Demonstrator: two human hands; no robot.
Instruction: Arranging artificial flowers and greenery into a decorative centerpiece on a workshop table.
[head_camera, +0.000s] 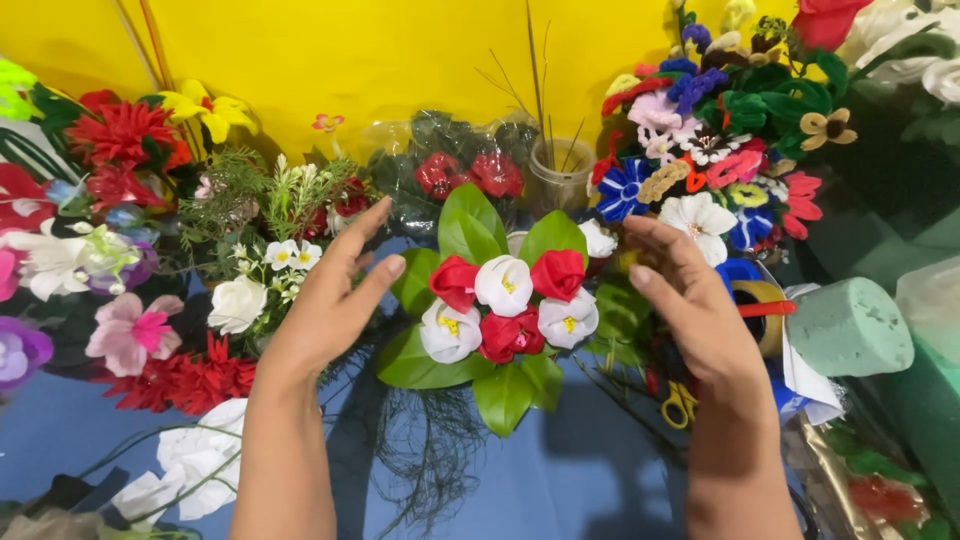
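Note:
A small bouquet (503, 305) of red and white artificial roses ringed by broad green leaves stands in the middle of a blue table (560, 480). My left hand (335, 295) hovers just left of it, fingers apart, palm turned toward the flowers. My right hand (690, 295) is on the other side, fingers spread, palm also facing the bouquet. Neither hand visibly touches it. What holds the bouquet up is hidden beneath the leaves.
Artificial flowers crowd the left (120, 150) and back. A colourful pipe-cleaner bouquet (710, 150) rises at the right. A green foam cylinder (850, 325), tape rolls (752, 290) and yellow scissors (680, 403) lie right of my right hand. A clear jar (560, 175) stands behind. The wall is yellow.

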